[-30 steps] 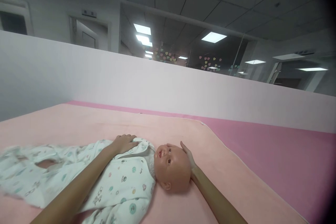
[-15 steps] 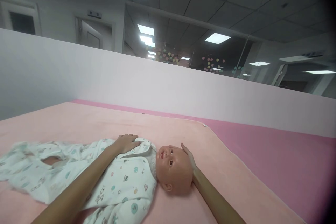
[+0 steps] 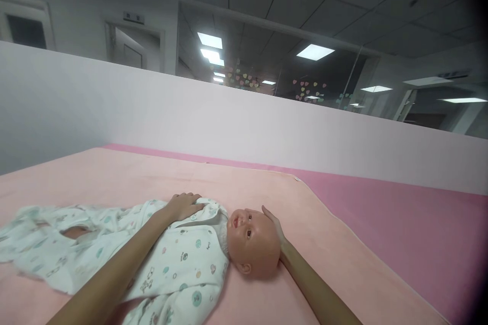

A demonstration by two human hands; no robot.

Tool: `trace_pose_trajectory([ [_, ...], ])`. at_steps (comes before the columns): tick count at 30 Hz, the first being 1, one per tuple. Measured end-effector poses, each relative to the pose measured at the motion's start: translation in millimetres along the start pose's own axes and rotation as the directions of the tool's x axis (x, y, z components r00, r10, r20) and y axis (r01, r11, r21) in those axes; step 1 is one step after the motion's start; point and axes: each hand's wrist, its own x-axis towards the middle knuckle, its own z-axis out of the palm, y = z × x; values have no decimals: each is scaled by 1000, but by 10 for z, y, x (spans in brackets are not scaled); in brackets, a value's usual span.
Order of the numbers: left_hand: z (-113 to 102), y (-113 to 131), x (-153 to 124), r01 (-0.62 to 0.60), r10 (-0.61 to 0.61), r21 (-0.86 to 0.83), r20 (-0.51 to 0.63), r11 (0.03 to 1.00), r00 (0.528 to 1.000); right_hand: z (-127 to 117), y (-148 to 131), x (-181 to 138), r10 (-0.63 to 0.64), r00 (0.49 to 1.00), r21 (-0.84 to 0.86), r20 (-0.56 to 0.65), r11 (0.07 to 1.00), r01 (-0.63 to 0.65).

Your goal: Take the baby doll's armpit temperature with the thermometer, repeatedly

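A baby doll (image 3: 254,244) lies on its back with its bald head to the right and its legs to the left. It wears a white baby suit (image 3: 190,264) printed with small coloured pictures. My left hand (image 3: 185,206) is on the doll's far upper arm and shoulder, its fingers curled over the far side and its thumb pointing at the neck. My right hand (image 3: 276,223) cups the crown of the head from the right. Most of that hand's fingers are hidden behind the head. My left forearm crosses over the doll's body.
Under the doll a peach blanket (image 3: 324,244) covers a pink mat (image 3: 400,223). A low white wall (image 3: 247,122) runs along the back. Beyond it are doors (image 3: 133,51), ceiling lights and a glass partition (image 3: 251,63) with heart-shaped stickers.
The view has shifted very slightly. Both hands keep their places on the doll, and the doll itself lies as before.
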Motion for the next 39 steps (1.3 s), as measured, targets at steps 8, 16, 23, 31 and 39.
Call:
trace_pose_trajectory([
  [8,-1,11,-5,-2,2,2,4,1000,1000,-2,38,-1,21,1000,24,1,999,-21],
  [16,-1,3,-3,-8,7,1,5,1000,1000,-32,17,18,80,997,46,-6,996,-80],
  [23,11,3,4,-3,3,14,-3,1000,1000,-57,58,14,61,997,157,51,985,-69],
  [31,38,-28,25,-4,4,2,-8,1000,1000,-35,15,-19,123,989,145,81,980,-134],
  [39,37,-28,26,-8,8,-1,-5,1000,1000,-32,85,19,-1,1000,160,0,987,1],
])
